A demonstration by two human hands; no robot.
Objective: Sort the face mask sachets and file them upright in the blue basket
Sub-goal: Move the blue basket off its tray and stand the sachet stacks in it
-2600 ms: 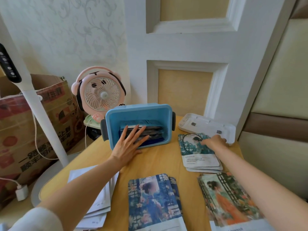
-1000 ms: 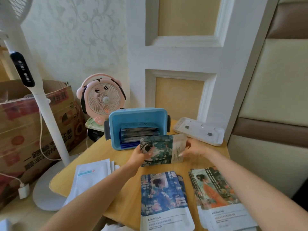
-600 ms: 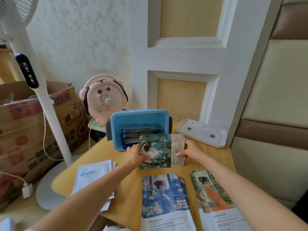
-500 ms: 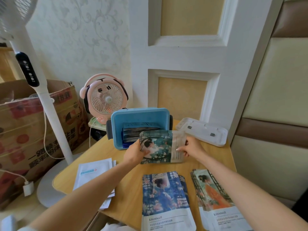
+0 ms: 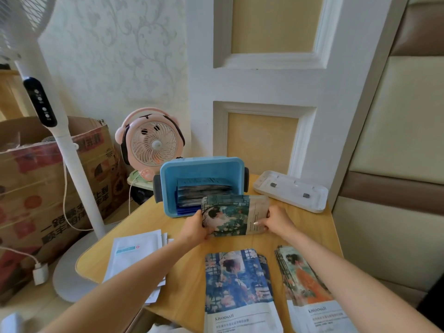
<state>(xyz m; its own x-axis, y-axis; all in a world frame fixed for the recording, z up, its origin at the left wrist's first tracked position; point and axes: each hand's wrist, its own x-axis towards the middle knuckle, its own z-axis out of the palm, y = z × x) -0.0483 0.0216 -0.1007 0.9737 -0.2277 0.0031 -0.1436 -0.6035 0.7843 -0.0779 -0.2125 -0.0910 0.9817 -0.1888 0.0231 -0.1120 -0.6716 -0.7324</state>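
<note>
The blue basket (image 5: pixel 168 188) stands at the table's far side with several dark sachets filed upright inside. Just in front of it, both hands hold a stack of green sachets (image 5: pixel 230 215) on its long edge on the table. My left hand (image 5: pixel 194 228) grips the stack's left end. My right hand (image 5: pixel 276 221) grips its right end. A pile of blue sachets (image 5: pixel 237 284) lies flat near me. Beside that pile, on the right, lies a pile of orange sachets (image 5: pixel 307 284). White sachets (image 5: pixel 134 255) lie at the left.
A white lid (image 5: pixel 290 189) lies at the back right of the wooden table (image 5: pixel 185 272). A pink desk fan (image 5: pixel 151 143) stands behind the basket. A standing fan's pole (image 5: pixel 69 164) and a cardboard box (image 5: pixel 36 188) are on the left.
My right hand took the green sachets from the table's right side and my left hand left the basket. Both hands now hold the stack on edge in front of the basket.
</note>
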